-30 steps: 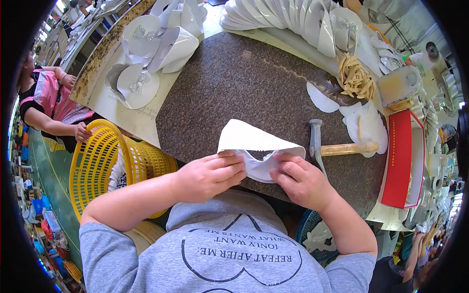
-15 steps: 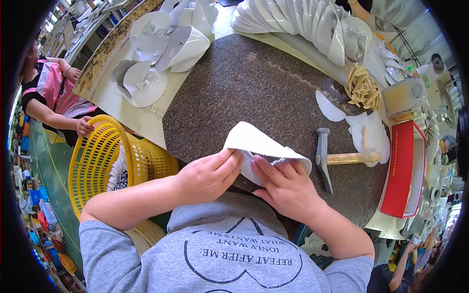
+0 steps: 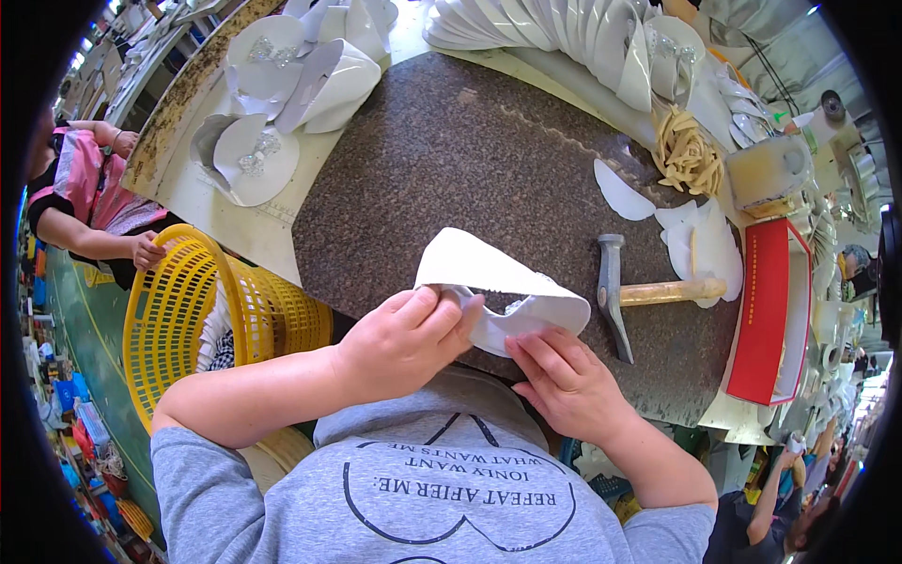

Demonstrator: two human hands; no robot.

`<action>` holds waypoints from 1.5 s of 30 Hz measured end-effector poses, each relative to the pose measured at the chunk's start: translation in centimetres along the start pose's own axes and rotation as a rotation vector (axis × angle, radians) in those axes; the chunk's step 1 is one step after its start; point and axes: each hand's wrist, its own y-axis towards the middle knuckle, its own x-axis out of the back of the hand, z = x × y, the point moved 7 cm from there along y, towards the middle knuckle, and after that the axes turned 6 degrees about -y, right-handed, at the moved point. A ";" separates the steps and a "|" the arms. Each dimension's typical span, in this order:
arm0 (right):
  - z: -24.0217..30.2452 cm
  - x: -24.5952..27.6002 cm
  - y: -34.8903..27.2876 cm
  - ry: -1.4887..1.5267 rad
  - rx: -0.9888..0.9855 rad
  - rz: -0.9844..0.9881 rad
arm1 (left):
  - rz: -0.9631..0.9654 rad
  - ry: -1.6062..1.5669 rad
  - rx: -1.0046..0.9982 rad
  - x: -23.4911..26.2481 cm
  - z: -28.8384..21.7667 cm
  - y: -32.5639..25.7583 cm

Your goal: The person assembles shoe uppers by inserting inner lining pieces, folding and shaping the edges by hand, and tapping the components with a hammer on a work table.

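Observation:
A white shoe upper (image 3: 479, 263), curved into a loop with its opening facing me, is held just above the dark stone slab (image 3: 442, 160). My left hand (image 3: 399, 338) pinches its left end between thumb and fingers. On the lower right edge, my right hand (image 3: 573, 381) holds the upper with its fingers along the outside and its thumb lower down. A bit of glittery trim shows inside the opening. To the right of my hands lies a hammer (image 3: 667, 292) with a wooden handle and a steel head.
Finished-looking white uppers with silver bows (image 3: 252, 155) sit at the back left, and a long row of uppers (image 3: 526, 28) at the back. Tan strips (image 3: 689, 150), white cut pieces (image 3: 622, 191) and a red box (image 3: 759, 315) lie right. Another person's hand (image 3: 147, 251) grips a yellow basket (image 3: 282, 305).
My right fingers have come out of the upper's opening to its lower outer edge. The left hand keeps its pinch. The whole view has shifted slightly.

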 end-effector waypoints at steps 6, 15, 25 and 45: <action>-1.2 0.3 -1.0 0.252 -0.133 -0.124 | -0.038 -0.124 0.054 -2.4 -2.7 0.7; -7.9 2.3 1.6 0.569 -0.581 -0.249 | 0.109 -0.274 0.121 -2.1 -2.5 2.2; -7.9 0.6 1.8 0.419 -0.632 -0.001 | 0.114 0.012 -0.167 -3.9 -5.0 2.8; -11.5 5.4 -5.0 -0.217 -0.469 -0.025 | -0.482 -0.727 0.723 1.4 11.3 2.4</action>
